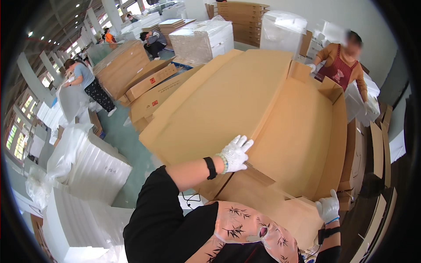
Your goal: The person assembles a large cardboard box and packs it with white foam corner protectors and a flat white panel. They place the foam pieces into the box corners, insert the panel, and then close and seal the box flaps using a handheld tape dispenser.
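Left of the big cardboard box [296,142], a stack of white sheets [103,164] is standing, apart from it. On the box's near side, the left hand [235,153] is resting near the flap's fold, its grip opening loosely around nothing, perhaps for steadying the flap [210,105]. The box is lying open before the body. By its near right corner, the right hand [328,208] is showing its thumb up; whether its grip is holding the edge, I cannot tell. Beyond the box's far right corner, a co-worker [340,65] is standing.

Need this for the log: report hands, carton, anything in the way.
Left hand on carton; right hand by its near right corner, contact unclear. Carton open, large flap spread left. Co-worker at far side.
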Action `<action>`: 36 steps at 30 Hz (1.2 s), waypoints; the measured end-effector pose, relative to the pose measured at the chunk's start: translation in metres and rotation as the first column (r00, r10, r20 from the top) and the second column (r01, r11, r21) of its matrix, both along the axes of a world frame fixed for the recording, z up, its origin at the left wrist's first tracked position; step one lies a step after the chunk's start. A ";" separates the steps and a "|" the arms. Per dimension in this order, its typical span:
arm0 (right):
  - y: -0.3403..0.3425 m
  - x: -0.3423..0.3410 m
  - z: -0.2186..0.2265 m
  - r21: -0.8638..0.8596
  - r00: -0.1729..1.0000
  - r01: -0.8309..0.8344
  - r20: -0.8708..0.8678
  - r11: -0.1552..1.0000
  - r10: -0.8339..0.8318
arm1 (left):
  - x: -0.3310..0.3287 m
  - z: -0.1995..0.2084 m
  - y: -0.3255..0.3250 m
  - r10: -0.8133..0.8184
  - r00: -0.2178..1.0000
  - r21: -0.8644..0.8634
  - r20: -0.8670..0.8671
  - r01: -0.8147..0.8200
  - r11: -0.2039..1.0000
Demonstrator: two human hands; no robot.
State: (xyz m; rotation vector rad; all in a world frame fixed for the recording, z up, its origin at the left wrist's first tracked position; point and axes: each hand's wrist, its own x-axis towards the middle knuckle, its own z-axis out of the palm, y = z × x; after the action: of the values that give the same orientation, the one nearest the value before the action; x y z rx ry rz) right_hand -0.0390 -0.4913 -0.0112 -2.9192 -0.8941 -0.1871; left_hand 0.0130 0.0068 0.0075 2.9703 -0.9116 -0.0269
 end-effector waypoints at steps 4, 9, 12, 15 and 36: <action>-0.003 -0.011 -0.017 0.140 0.996 0.071 0.040 0.988 -0.077 | -0.008 -0.012 -0.011 0.100 0.990 -0.051 0.104 -0.095 0.994; -0.019 -0.033 0.027 0.317 0.922 0.200 0.260 0.927 -0.288 | -0.007 -0.016 -0.002 0.075 0.990 -0.068 0.124 -0.066 0.995; -0.089 -0.078 0.027 0.367 0.499 0.675 0.412 0.640 -0.762 | -0.017 -0.008 0.003 0.115 0.993 -0.066 -0.010 -0.116 0.991; -0.172 -0.147 0.005 0.413 -0.117 0.906 0.461 0.095 -0.880 | -0.025 0.000 -0.005 0.197 0.975 0.043 -0.106 -0.193 0.980; -0.239 -0.270 0.046 -0.118 -0.213 0.956 0.351 -0.268 -0.912 | -0.020 -0.024 -0.003 0.242 0.966 0.040 -0.092 -0.239 0.970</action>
State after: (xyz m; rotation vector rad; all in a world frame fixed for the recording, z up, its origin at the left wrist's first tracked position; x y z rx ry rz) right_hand -0.3087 -0.7304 0.0345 -2.9322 2.0096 -0.2763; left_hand -0.0066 0.0039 -0.0167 3.0519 -0.5403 -0.1758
